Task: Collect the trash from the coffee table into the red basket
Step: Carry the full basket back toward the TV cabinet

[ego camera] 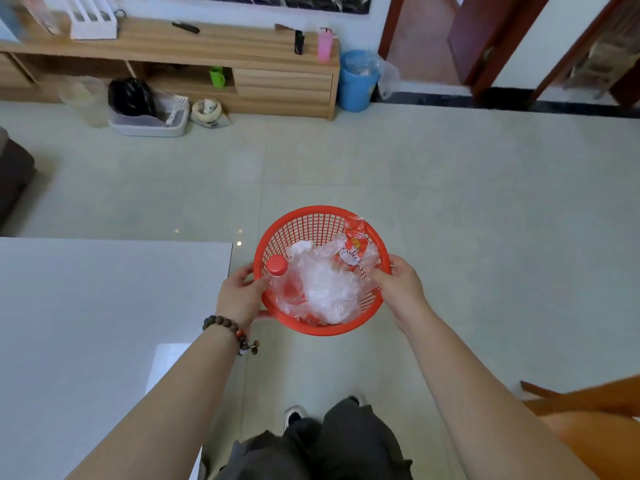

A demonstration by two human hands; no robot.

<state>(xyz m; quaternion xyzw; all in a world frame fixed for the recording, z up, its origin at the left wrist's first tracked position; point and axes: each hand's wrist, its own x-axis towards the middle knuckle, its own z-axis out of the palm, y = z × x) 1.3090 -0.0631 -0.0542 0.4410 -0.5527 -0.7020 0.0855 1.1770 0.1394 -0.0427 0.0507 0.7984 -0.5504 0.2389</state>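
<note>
The red basket [304,225] hangs over the tiled floor, just right of the white coffee table [86,306]. My left hand [239,296] grips its left rim and my right hand [398,289] grips its right rim. Inside lie a clear plastic bottle with a red cap [278,271], crumpled clear plastic [329,289] and a red-and-white snack wrapper [351,251] that leans against the far right wall of the basket.
A wooden TV cabinet [207,46] runs along the far wall, with a blue bin [355,81], a grey tray [145,123] and bags on the floor beside it. An orange wooden chair [588,414] stands at the lower right. A dark sofa edge [14,178] shows on the left.
</note>
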